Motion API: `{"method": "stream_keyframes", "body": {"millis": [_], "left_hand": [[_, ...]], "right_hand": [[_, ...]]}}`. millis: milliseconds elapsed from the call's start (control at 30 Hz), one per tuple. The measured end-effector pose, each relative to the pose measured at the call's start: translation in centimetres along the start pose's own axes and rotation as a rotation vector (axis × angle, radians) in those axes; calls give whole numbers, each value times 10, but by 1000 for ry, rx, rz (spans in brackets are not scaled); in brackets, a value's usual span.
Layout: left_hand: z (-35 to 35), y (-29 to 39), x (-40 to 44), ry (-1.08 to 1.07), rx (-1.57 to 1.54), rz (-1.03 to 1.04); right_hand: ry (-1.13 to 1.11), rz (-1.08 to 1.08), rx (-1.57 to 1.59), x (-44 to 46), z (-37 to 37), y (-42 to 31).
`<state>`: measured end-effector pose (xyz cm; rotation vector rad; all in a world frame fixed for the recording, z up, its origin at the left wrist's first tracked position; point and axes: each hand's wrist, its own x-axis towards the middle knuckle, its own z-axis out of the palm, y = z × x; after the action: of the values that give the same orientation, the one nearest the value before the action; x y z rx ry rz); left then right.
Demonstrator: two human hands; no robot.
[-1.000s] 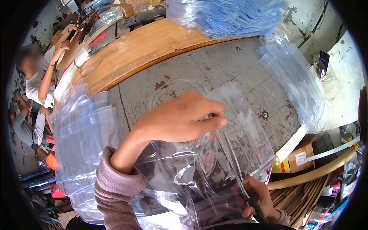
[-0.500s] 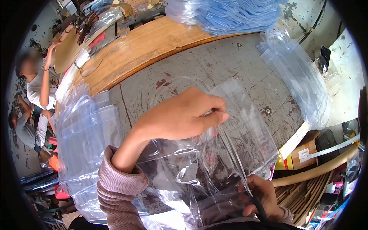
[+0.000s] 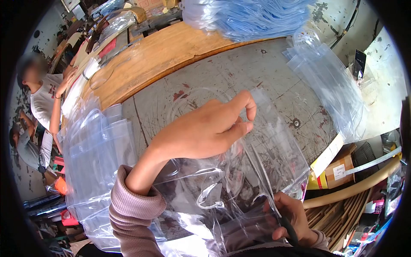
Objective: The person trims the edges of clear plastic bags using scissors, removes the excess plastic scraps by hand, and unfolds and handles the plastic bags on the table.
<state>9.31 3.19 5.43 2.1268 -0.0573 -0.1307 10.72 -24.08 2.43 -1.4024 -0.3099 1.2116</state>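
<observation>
My right hand (image 3: 295,216) is closed around a pair of scissors (image 3: 287,230) with a dark handle, low on the right. Their metal blades point up and left into clear plastic; where the tips end is hard to tell. My left hand (image 3: 201,128) hovers over the middle of the plastic, index finger and thumb apart, with no held thing visible between them. Its other fingers are hidden underneath. Below it lies a clear plastic bag (image 3: 282,145) with a loop handle, its folds shiny and crumpled towards me. A narrow plastic edge runs from near my left thumb towards the scissors.
Clear plastic bags are stacked on the left (image 3: 100,158) and right (image 3: 327,81) of the grey table (image 3: 171,100). A large bluish pile (image 3: 257,19) sits on the wooden board (image 3: 158,55) behind. A phone (image 3: 359,64) leans at right; a person (image 3: 43,94) works at left.
My left index finger has lifted away from the thumb, opening the pinch. My right hand with the scissors stays nearly in place. The person at left has lowered an arm.
</observation>
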Motion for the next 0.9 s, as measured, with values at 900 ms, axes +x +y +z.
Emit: {"method": "stream_keyframes", "body": {"millis": [900], "left_hand": [[3, 2, 0, -5, -103, -5]], "right_hand": [[-129, -27, 5, 4, -14, 10]]}}
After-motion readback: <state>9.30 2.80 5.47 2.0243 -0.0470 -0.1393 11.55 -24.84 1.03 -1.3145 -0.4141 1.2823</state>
